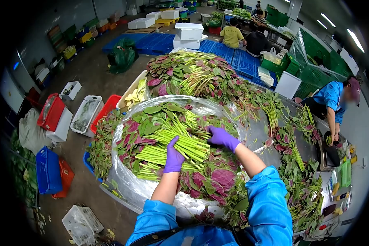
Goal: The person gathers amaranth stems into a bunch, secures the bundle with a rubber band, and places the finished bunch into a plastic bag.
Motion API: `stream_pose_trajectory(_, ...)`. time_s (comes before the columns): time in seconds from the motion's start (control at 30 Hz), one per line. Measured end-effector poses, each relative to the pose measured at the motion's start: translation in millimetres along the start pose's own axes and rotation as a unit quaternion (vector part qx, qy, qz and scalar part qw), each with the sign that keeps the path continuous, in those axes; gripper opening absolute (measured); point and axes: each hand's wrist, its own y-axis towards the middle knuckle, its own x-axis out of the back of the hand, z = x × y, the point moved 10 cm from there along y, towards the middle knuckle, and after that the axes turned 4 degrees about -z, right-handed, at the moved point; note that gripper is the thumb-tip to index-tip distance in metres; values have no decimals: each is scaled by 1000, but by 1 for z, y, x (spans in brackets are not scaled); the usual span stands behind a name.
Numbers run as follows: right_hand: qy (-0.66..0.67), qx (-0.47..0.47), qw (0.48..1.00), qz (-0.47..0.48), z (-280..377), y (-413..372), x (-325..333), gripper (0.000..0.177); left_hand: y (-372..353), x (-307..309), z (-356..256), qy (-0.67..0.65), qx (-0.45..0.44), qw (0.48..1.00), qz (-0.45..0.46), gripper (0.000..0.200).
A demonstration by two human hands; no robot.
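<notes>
We have a thick bunch of leafy greens (186,143) lying on its side over more greens inside a clear plastic liner (137,186). Its stems are slim, bright light green and mostly straight, packed roughly side by side, many slanting down to the right. Our left hand (174,158) presses its near side, our right hand (222,137) its right. Around it we see overlapping leaves, green and purple-red; which belong to the bunch, we cannot tell.

No text, label, brand, number or sign is readable near the left hand (174,158), the right hand (223,138) or beyond.
</notes>
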Motion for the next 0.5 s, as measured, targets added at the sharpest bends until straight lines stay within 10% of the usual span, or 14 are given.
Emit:
stream_pose_trajectory(0.3, -103, -42, 993, 28, 16, 24, 9, 31, -19, 15, -20, 82, -28, 995, -50, 31)
stream_pose_trajectory(0.43, 81, -11, 992, 97, 32, 26, 18, 29, -28, 16, -21, 83, 11, 996, -35, 36)
stream_pose_trajectory(0.5, 459, -159, 856, 175, 38, 1, -3, 25, -32, 10, -25, 59, 6, 998, -15, 49)
